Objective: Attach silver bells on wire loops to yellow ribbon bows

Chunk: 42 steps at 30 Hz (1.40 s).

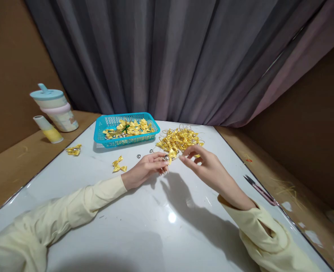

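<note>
Between the thumb and fingers of my left hand point(148, 165) is a yellow satin bow point(172, 154) with a small round silver bell point(166, 158) at its side. My right hand point(202, 160) is just to the right of the bow, thumb and index finger pinched together; whatever is between them is too small to make out. Right behind my hands lies a pile of yellow bows point(180, 139) with bells and thin cord loops. Two loose silver bells, one a bell by itself point(139, 156), lie left of the pile. Nearer my left wrist rests a loose yellow bow point(119, 164).
A turquoise basket point(98, 132) of yellow bows and bells stands at the back left. Further left are another yellow bow bundle point(74, 150), a lidded tumbler point(59, 111) and a cone of yellow thread point(49, 130). Thread snips point(260, 190) lie by the table's right edge.
</note>
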Motion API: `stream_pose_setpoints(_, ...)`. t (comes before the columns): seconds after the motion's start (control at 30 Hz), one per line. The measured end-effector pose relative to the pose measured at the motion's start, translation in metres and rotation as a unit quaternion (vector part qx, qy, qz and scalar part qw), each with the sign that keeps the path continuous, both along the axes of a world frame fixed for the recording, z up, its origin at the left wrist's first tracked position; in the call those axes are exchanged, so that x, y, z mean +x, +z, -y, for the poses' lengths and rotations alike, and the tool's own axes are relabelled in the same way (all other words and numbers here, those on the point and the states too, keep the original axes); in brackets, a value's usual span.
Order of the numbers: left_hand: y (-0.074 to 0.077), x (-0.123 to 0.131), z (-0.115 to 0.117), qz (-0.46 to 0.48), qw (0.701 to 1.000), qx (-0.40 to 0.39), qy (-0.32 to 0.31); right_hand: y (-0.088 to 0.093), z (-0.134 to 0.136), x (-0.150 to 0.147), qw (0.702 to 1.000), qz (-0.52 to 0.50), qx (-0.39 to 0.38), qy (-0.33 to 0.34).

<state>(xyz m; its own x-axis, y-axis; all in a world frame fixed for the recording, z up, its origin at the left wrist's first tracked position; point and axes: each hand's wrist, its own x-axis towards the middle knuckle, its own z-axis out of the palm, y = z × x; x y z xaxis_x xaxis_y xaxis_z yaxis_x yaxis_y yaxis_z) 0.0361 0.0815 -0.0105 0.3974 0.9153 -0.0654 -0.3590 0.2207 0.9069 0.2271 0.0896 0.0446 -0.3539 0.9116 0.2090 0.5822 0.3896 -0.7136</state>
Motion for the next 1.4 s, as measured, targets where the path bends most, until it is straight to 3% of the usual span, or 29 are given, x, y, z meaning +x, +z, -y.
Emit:
stream_pose_setpoints(0.13,0.002,0.007,0.006,0.021,0.999,-0.018,0.04,0.003,0.011,-0.008,0.99,0.072,-0.067,0.099)
stream_pose_setpoints(0.5,0.003,0.008,0.011,0.002,1.0,0.02,-0.012,-0.003,0.008,-0.01,0.981,0.126,-0.05,0.138)
stream_pose_setpoints(0.6,0.006,0.008,0.012,-0.069,0.996,0.057,-0.028,-0.003,0.008,-0.008,0.974,0.13,-0.045,0.178)
stream_pose_setpoints(0.73,0.012,0.007,0.012,-0.174,0.976,0.123,-0.048,0.001,0.005,-0.004,0.956,0.093,-0.14,0.239)
stream_pose_setpoints(0.83,0.017,0.003,0.009,-0.19,0.966,0.133,-0.11,0.009,0.0,0.001,0.932,0.074,-0.238,0.263)
stream_pose_setpoints(0.93,0.015,-0.003,0.003,-0.231,0.947,0.166,-0.148,0.019,-0.007,0.009,0.914,0.081,-0.276,0.285)
stream_pose_setpoints(1.07,-0.001,-0.014,-0.003,-0.34,0.876,0.34,-0.027,0.022,-0.03,0.021,0.944,0.14,-0.196,0.224)
stream_pose_setpoints(1.13,-0.01,-0.016,-0.004,-0.344,0.846,0.4,-0.075,0.021,-0.051,0.023,0.961,0.193,-0.125,0.154)
stream_pose_setpoints(1.2,-0.016,-0.015,-0.004,-0.327,0.829,0.411,-0.191,0.02,-0.076,0.022,0.957,0.271,-0.054,0.082)
stream_pose_setpoints(1.27,-0.017,-0.01,-0.004,-0.297,0.824,0.403,-0.266,0.023,-0.096,0.015,0.953,0.302,-0.009,0.037)
stream_pose_setpoints(1.33,-0.015,-0.003,-0.005,-0.27,0.833,0.398,-0.273,0.026,-0.104,0.002,0.948,0.317,0.033,-0.007)
stream_pose_setpoints(1.4,-0.014,0.003,-0.008,-0.257,0.848,0.38,-0.265,0.025,-0.093,-0.016,0.941,0.327,0.078,-0.042)
